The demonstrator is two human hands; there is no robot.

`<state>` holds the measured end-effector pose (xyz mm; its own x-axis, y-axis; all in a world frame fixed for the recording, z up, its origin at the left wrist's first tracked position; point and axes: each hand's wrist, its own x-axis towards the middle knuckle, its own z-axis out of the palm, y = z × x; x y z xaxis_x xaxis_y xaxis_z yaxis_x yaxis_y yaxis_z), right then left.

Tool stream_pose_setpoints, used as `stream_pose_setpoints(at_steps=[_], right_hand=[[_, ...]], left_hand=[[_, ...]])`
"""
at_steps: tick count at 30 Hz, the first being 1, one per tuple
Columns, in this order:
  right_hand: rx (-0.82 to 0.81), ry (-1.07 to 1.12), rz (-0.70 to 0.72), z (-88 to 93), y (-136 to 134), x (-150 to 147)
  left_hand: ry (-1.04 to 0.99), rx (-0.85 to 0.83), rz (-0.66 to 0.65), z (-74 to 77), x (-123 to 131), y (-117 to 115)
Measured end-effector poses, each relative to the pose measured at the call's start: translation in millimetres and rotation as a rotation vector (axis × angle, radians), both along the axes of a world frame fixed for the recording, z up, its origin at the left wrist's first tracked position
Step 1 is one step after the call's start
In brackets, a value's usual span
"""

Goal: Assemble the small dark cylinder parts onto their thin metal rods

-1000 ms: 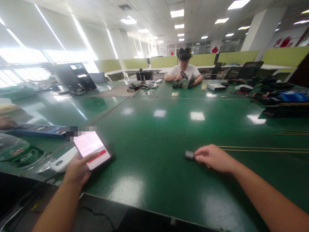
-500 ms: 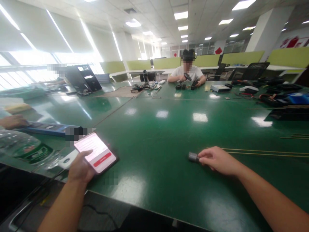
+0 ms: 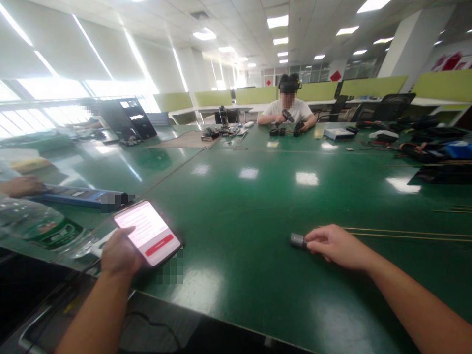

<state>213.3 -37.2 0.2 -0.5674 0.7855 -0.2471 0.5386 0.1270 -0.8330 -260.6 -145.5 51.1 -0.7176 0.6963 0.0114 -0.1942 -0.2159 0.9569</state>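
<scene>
A smartphone [image 3: 153,233] with a lit white page and a red button is held in my left hand [image 3: 120,253], above the near left edge of the green table. The thumb lies over the phone's left side and the other fingers are behind it. My right hand [image 3: 334,246] rests low over the table with its fingertips closed on the narrow end of a small grey metal cylinder [image 3: 297,240]. The cylinder lies sideways and points left. Beyond my right wrist, thin brass-coloured rods [image 3: 401,233] run off to the right.
A plastic bottle [image 3: 40,226] lies at the left, beside a blue case [image 3: 81,194] and another person's hand [image 3: 24,186]. Across the green table [image 3: 236,211], a co-worker [image 3: 285,110] holds a power tool. Tools and a blue item [image 3: 459,149] lie at the right.
My left thumb has drawn back slightly toward the phone's left edge. The view has shifted a little; my right hand keeps its hold on the cylinder.
</scene>
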Motion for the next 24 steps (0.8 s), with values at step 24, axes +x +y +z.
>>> stream_pose_setpoints(at_steps=[24], right_hand=[[0.017, -0.018, 0.007, 1.2, 0.4, 0.1]], left_hand=[[0.085, -0.033, 0.001, 2.0, 4.3, -0.3]])
